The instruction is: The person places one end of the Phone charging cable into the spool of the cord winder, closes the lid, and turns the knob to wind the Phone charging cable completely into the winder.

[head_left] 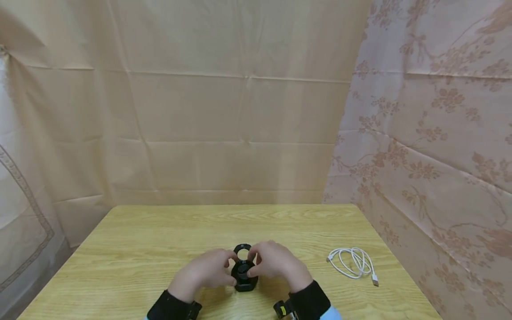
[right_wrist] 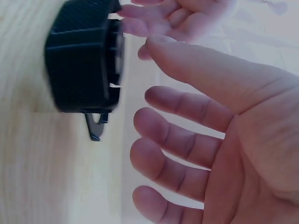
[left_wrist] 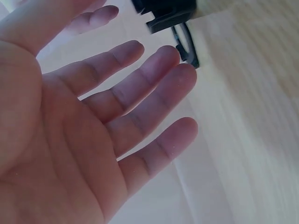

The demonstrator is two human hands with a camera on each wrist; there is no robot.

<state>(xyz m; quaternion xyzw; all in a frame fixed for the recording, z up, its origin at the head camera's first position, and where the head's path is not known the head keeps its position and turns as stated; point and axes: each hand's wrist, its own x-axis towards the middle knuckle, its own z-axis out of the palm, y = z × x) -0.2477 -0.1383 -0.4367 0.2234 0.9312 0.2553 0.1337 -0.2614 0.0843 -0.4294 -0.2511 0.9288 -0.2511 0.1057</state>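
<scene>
On the table in front of me stands a small black device with a rounded, many-sided body and a round centre. From its far side a black ring sticks out, seen edge-on in the right wrist view below the dark body. My left hand is at the device's left side, fingers loosely bent and fingertips close to it. At the right side is my right hand, thumb near the round centre. In the right wrist view its fingers are relaxed and apart from the body.
A coiled white USB cable lies on the right part of the wooden table. Beige cloth hangs behind the table, with flowered cloth along the right. Black cuffs with small wrist cameras sit on both forearms.
</scene>
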